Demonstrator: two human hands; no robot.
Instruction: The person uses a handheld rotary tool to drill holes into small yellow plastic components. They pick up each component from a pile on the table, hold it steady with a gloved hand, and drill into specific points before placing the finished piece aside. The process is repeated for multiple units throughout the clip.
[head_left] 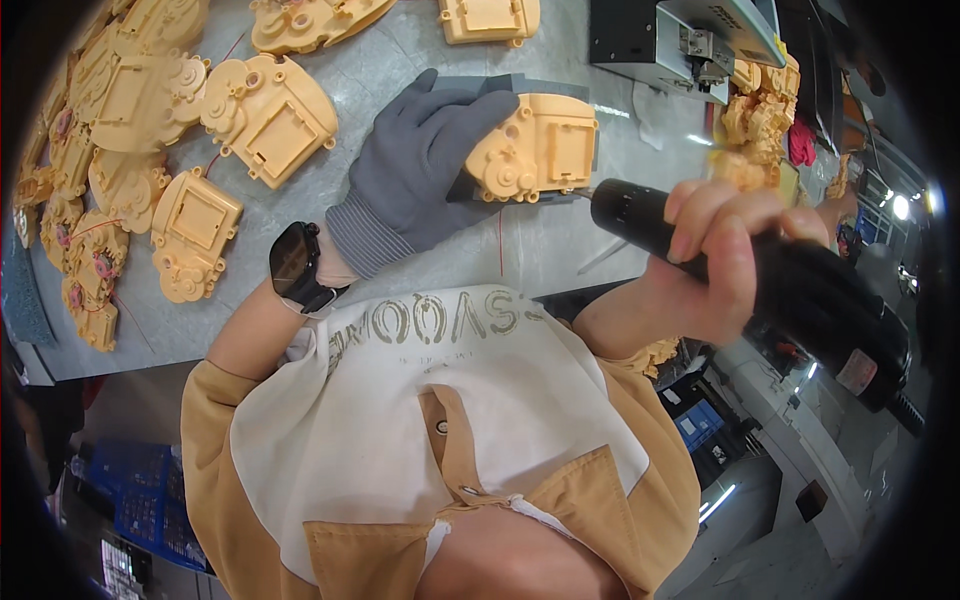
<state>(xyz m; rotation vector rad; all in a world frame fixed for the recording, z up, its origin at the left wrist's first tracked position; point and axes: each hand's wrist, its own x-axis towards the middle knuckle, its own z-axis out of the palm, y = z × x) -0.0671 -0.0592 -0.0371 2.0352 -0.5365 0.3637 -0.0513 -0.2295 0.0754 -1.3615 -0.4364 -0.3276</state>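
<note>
My left hand (408, 168), in a grey knitted glove, is closed on a yellow plastic housing (540, 150). Round bosses and a rectangular recess mark the side of it that shows. Beneath the housing lies a dark block (470, 86), mostly covered by the glove and the part. My bare right hand (712, 250) is wrapped round a black electric screwdriver (640, 215), tilted with its nose to the left. The thin bit meets a small screw at the housing's lower right corner; whether the screw is fully seated cannot be seen.
Several similar yellow housings (270, 120) spread over the metal table (420, 275) at the left, some with red wires. At the far right stands a black and grey machine (650, 45), with yellow parts piled (752, 120) beside it. Blue crates (150, 500) sit below the table, lower left.
</note>
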